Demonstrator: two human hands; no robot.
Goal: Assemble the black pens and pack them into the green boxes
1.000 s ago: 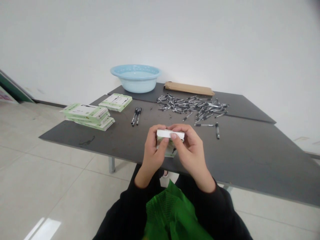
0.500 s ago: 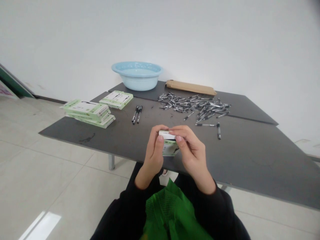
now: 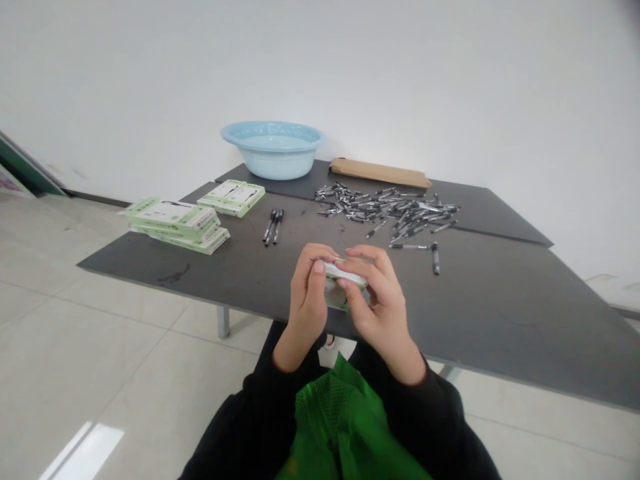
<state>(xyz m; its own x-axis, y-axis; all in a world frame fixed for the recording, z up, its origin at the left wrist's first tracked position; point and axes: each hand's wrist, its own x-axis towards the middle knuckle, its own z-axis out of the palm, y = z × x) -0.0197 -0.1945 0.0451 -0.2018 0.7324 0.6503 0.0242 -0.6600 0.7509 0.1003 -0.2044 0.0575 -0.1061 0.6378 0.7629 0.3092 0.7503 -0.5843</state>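
Between fingers [image 3: 317, 287], a green-white box [image 3: 336, 297]

The held box [image 3: 336, 297] is white and pale green, apparently with a dark print, like the stacked boxes [image 3: 165, 212] with black pen pictures, while the pens [image 3: 423, 212] are black and silvery-clear, the basin [image 3: 280, 165] light blue, the packet [image 3: 380, 173] brown, the tabletop [image 3: 500, 300] dark grey, and the meshed garment [image 3: 345, 427] bright green.

Arms [image 3: 447, 413] were out front, angled inward, wrists [image 3: 411, 367] bare. Left hand [image 3: 307, 310] was in a grip pose: fingers [image 3: 317, 251] curled over, thumb [image 3: 316, 283] upright. Right hand [image 3: 381, 310] was too: fingers bent and slightly spread, thumb angled inward. The 2 hands faced each other, fingertips [image 3: 351, 251] close together.
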